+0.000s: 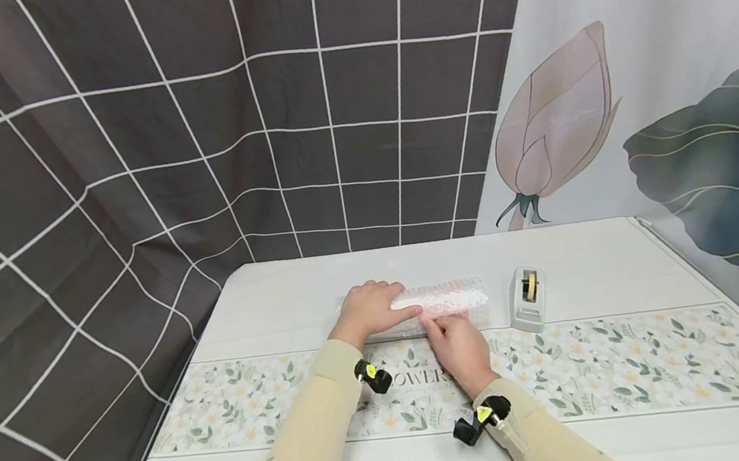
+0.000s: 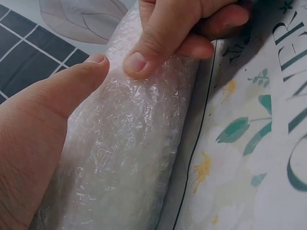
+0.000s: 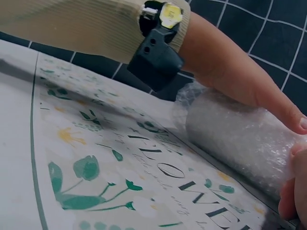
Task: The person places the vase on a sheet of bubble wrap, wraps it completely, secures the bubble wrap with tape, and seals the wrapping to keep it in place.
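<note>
A cylinder-shaped bundle in clear bubble wrap (image 1: 464, 297) lies sideways on the table, with pink and white showing through the wrap. Across its left part rests my left hand (image 1: 371, 311), thumb stretched to the right along the top. My right hand (image 1: 459, 349) is at the near side, its thumb (image 2: 138, 64) pressed on the wrap and its other fingers curled beside the bundle's near edge. The two thumb tips are close together in the left wrist view. The wrapped item itself is hidden in detail by the bubble layers. Loose wrap sticks out past the left end.
A white tape dispenser (image 1: 528, 300) with a small yellowish roll stands to the right of the bundle. The white table cover (image 1: 295, 291) carries a floral band (image 1: 627, 365) with lettering. Behind the table hang a dark grid curtain (image 1: 368, 148) and a pale flower-printed curtain.
</note>
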Action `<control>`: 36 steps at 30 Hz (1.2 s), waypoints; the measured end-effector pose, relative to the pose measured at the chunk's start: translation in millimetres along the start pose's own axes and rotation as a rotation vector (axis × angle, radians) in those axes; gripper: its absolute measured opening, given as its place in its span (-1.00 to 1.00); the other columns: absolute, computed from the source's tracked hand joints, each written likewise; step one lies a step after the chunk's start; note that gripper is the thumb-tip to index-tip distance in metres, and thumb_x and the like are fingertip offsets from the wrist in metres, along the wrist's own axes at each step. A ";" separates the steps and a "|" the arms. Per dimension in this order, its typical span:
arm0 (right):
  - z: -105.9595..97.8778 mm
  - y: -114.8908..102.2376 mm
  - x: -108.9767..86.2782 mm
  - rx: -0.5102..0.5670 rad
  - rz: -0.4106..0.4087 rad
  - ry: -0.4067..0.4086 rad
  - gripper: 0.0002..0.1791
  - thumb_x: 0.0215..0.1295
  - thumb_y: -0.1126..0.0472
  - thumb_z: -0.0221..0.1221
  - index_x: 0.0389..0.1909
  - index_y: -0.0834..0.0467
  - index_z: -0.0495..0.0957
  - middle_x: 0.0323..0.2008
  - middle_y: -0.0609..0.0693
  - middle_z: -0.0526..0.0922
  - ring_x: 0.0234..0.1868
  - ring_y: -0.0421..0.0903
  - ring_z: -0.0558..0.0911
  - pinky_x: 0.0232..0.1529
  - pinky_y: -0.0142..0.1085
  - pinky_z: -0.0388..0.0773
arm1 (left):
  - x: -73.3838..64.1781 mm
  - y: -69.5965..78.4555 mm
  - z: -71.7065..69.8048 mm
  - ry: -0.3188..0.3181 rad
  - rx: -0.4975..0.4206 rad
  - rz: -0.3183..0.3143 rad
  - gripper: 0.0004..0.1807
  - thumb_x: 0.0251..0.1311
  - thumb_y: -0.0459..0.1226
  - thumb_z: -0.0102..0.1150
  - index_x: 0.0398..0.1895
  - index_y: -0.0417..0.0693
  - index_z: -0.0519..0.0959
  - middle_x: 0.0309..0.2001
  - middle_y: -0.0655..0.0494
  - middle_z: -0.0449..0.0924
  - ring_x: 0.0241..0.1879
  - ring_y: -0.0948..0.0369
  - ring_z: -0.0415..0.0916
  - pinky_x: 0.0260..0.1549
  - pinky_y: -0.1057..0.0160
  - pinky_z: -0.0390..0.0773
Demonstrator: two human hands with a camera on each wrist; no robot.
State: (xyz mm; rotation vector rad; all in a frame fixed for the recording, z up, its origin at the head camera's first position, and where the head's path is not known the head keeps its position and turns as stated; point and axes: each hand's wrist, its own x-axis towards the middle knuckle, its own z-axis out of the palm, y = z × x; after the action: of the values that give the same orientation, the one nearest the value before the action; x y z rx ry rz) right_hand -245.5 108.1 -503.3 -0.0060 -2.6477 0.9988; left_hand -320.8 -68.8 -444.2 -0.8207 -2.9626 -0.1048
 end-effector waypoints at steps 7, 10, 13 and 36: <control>-4.6 3.4 -2.4 -0.076 -0.029 -0.052 -0.51 0.42 -0.11 0.20 -0.70 0.01 0.53 -0.73 -0.13 0.39 -0.68 -0.15 0.36 -0.66 -0.24 0.27 | -0.1 -0.1 -1.0 -0.029 -0.018 -0.008 -0.22 0.27 0.44 -0.15 0.31 0.20 0.52 0.10 0.13 0.65 0.09 0.07 0.56 0.04 -0.03 0.55; -5.1 4.8 -3.6 -0.120 -0.055 -0.078 -0.46 0.43 -0.11 0.19 -0.76 -0.02 0.43 -0.74 -0.14 0.37 -0.68 -0.17 0.35 -0.67 -0.25 0.28 | 1.1 -0.8 -0.4 -0.043 -0.017 -0.015 -0.22 0.27 0.45 -0.17 0.32 0.22 0.51 0.12 0.15 0.64 0.11 0.07 0.55 0.06 -0.03 0.53; -4.8 6.6 -5.1 -0.117 -0.059 -0.096 -0.46 0.42 -0.07 0.19 -0.79 -0.03 0.37 -0.76 -0.16 0.33 -0.70 -0.19 0.33 -0.68 -0.28 0.25 | 2.1 -1.0 -0.3 -0.051 -0.023 -0.018 -0.22 0.27 0.45 -0.18 0.32 0.22 0.51 0.13 0.16 0.64 0.11 0.07 0.55 0.06 -0.02 0.53; -1.0 3.0 -12.7 0.433 -0.031 -0.061 -0.57 0.37 0.32 0.15 0.26 0.14 0.53 0.09 0.00 0.69 0.14 -0.02 0.64 0.14 -0.11 0.58 | 0.8 1.6 -14.1 -0.070 -0.364 -0.118 -0.52 0.47 0.03 -0.35 0.27 0.28 0.47 0.14 0.06 0.56 0.15 -0.02 0.53 0.16 -0.06 0.45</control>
State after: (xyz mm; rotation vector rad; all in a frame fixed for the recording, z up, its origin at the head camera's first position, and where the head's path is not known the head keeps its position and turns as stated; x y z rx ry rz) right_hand -233.4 109.5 -508.1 0.1628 -2.4184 1.5602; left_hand -320.0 -68.2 -430.0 -0.6897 -3.1027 -0.6511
